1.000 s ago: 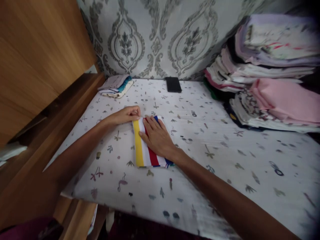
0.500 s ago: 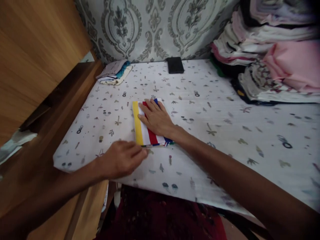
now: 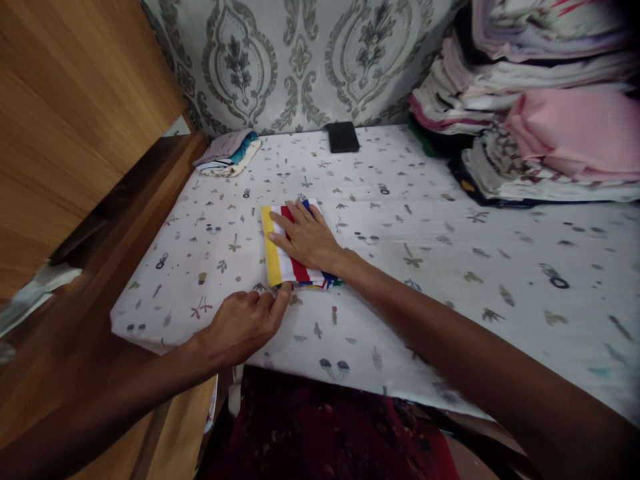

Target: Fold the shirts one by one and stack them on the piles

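A folded cloth point(image 3: 273, 247) with yellow, white, red and blue stripes lies on the white patterned sheet. My right hand point(image 3: 310, 237) rests flat on top of it, fingers spread and pointing away from me, covering much of its right side. At the near left corner, my left hand point(image 3: 250, 323) has its fingers curled, and its thumb and fingertips close on the cloth's near edge. The fingertips are partly hidden there.
A small folded pile of clothes point(image 3: 230, 153) and a black flat item point(image 3: 343, 137) lie towards the patterned wall. Tall stacks of folded clothes, with a pink cloth point(image 3: 575, 133) among them, stand at right. A wooden cabinet point(image 3: 75, 120) borders the left.
My left hand has turned slightly, and its thumb has come up against the cloth's near edge. My right hand stays flat on the cloth. The view has shifted a little.
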A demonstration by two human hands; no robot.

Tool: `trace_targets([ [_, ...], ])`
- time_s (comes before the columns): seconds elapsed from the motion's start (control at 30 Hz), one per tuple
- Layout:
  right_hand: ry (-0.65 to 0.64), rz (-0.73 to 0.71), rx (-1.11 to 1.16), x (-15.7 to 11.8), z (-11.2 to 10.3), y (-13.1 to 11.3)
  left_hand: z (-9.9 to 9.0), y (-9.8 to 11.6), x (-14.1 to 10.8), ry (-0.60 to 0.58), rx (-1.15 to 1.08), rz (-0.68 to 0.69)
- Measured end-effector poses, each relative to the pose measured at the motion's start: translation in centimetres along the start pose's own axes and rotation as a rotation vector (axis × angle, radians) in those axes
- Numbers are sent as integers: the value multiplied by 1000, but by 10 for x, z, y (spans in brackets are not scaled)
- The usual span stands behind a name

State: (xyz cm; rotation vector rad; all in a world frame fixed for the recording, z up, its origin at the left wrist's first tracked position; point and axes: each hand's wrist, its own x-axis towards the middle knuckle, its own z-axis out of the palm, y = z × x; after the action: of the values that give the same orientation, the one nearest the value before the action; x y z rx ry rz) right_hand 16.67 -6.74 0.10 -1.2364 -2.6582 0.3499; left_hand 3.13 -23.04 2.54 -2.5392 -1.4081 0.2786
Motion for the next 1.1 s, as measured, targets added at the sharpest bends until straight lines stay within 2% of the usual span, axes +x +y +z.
trace_targets([
  [0.1, 10, -4, -5, 0, 1, 0, 0, 2, 2, -39, -6, -15],
  [0.3, 27, -8, -12, 0, 4, 0, -1, 1, 2, 21, -98, -48],
  [0.47, 5, -4, -15, 1, 2, 0, 3, -1, -2, 27, -160, -152],
  [0.53, -10, -1, -18, 1, 1, -1, 2, -2, -2, 4, -162, -150],
  [0.7, -23, 8, -24, 0, -2, -3, -7, -2, 2, -73, -109, -59],
  [0.9, -44, 7, -21, -1, -3, -3, -3, 12, 3, -34, -58, -209],
  [1.1, 1, -19, -14, 1, 3, 2, -3, 19, -4, -49, 71, -196],
])
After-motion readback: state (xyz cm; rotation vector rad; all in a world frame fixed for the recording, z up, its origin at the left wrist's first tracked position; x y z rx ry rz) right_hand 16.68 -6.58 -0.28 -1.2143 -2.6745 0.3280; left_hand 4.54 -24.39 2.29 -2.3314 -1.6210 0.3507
